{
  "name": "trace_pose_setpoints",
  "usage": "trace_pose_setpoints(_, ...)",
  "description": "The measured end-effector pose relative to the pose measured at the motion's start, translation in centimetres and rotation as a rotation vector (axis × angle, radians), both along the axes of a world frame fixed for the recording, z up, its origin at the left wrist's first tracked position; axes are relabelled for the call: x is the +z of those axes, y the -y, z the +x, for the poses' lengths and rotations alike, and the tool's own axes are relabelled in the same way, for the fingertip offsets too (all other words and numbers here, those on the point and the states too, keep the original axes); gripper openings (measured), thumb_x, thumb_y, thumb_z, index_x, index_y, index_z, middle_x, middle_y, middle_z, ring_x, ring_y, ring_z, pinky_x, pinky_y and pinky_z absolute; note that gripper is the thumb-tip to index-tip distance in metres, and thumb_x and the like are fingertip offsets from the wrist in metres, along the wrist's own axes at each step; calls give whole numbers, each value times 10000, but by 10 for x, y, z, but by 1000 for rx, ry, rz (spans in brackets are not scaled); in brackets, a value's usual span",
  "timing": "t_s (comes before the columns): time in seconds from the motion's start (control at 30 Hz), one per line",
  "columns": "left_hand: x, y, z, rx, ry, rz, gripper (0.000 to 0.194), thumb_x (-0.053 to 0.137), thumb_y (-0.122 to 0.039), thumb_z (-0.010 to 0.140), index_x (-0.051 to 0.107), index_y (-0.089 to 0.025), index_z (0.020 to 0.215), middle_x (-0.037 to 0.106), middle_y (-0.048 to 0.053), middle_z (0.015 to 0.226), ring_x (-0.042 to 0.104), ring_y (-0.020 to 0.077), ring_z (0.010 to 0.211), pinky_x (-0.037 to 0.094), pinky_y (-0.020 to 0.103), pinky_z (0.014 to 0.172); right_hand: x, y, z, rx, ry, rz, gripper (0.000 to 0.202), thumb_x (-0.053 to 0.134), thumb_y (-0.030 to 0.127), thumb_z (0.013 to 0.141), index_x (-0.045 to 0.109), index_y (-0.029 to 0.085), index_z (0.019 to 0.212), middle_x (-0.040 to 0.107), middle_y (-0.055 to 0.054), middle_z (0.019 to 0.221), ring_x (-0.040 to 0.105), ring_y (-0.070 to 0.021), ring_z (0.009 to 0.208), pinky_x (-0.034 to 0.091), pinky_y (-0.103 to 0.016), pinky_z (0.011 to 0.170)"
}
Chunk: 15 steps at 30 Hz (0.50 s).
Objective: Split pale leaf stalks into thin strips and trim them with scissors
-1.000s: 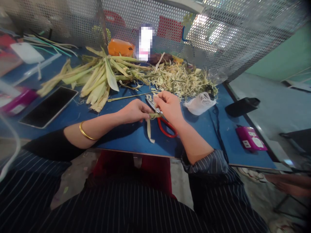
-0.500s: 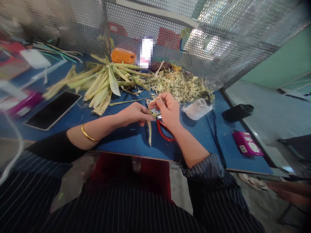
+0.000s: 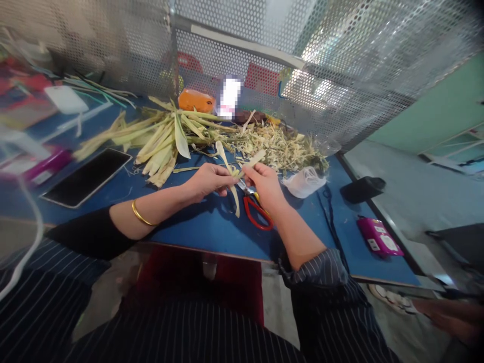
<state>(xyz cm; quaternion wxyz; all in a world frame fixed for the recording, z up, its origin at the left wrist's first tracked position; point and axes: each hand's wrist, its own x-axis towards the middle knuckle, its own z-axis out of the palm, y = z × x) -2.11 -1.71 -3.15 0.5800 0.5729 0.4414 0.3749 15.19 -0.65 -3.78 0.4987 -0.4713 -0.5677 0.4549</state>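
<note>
Perforated grey metal mesh (image 3: 234,55) stands at the far side of the blue tabletop (image 3: 212,227), beyond the 2 hands. Left hand (image 3: 209,182) and right hand (image 3: 266,187) are close together, each grasping pale yellow-green leaf strips (image 3: 237,202) between thumb and fingers. The strips cross between the hands. 1 end points away from the body, 1 slants outward beyond the right fingers, and 1 hangs toward the body, nearer the left fingertips. Long axis of the hanging length runs roughly toward the body; any knot cannot be confirmed. Red-handled metal scissors (image 3: 259,227) lie just on the body side of the right hand; contact cannot be determined. Beyond the left hand lies a bundle of long dry leaves (image 3: 159,143); beyond the right, a pile of pale leaf shreds (image 3: 280,146).
</note>
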Motion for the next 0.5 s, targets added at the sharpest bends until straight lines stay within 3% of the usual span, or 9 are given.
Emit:
trace_pose_setpoints(0.1,4,3,2,-37,-23,-30,200,733,-246,723,668,-146,562,594,13,507,500,62,421,394,209,466,-10,-3,-6,-38,-51,-57,239,705,389,712,622,165,703,576,32,547,485,-84,463,402,-237,489)
trace_pose_setpoints(0.2,4,1,2,17,22,-96,179,729,-240,728,686,-144,583,624,36,533,518,70,418,396,216,461,-13,-5,-5,-132,-23,-56,225,647,394,760,614,171,751,604,13,611,536,-111,509,449,-271,536)
trace_pose_setpoints(0.27,1,-2,1,74,77,-148,153,744,-248,719,700,-140,621,655,53,582,549,78,440,420,224,481,-9,-3,0,-277,104,171,218,619,394,801,611,189,876,640,-17,755,587,-147,652,487,-318,649)
trace_pose_setpoints(0.33,-2,-5,0,119,140,-189,143,761,-261,709,713,-131,672,680,70,633,580,88,475,454,235,517,-2,5,4,-424,325,552,261,623,373,829,591,218,1038,639,-52,907,584,-187,837,472,-370,793)
trace_pose_setpoints(0.4,-4,-7,-1,155,203,-208,137,765,-245,704,710,-122,683,678,67,637,584,87,493,463,233,531,6,15,4,-311,620,852,212,580,326,882,599,235,1073,635,-64,902,567,-201,866,429,-389,838)
trace_pose_setpoints(0.5,-7,-8,0,184,263,-197,123,767,-204,684,696,-106,663,637,31,582,532,66,474,404,201,477,9,27,-7,92,1095,1140,173,498,253,933,622,222,1049,650,-51,843,557,-189,810,370,-379,819)
